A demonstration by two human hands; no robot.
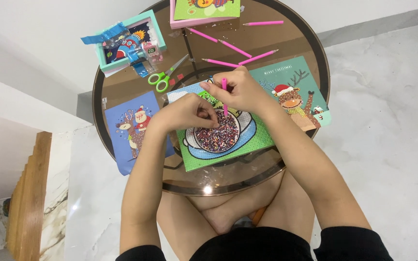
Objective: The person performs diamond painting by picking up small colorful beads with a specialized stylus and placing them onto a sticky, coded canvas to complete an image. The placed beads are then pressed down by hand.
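A: What are the hands on?

B: The right hand [240,92] is closed round a pink pen [224,94], held upright with its tip down over the green picture card [228,145]. The left hand [189,112] is curled, fingertips pinched over the patch of small dark beads in the middle of that card; whether it grips a bead is too small to tell.

A: Where does that card lie?

B: At the near edge of the round glass table [122,89], right in front of the person, tilted a little.

A: And the other cards and packs?

B: A blue card [126,140] with a red-suited figure and a reindeer lies to the left, partly under the left forearm. A teal card [301,89] with a reindeer in a red cap lies to the right, beside the right wrist. At the far left stands a shallow teal-framed box [126,41] with a dark picture inside and blue tape across it. At the far edge sits a pink-edged pack [204,12] with a green cover.

A: Loose things?

B: Green-handled scissors [163,77] near the framed box, and several more pink pens [240,50] scattered behind the hands.

A: The room?

B: A pale marble floor [388,145], a white wall, and a wooden rail [30,193] at the lower left.
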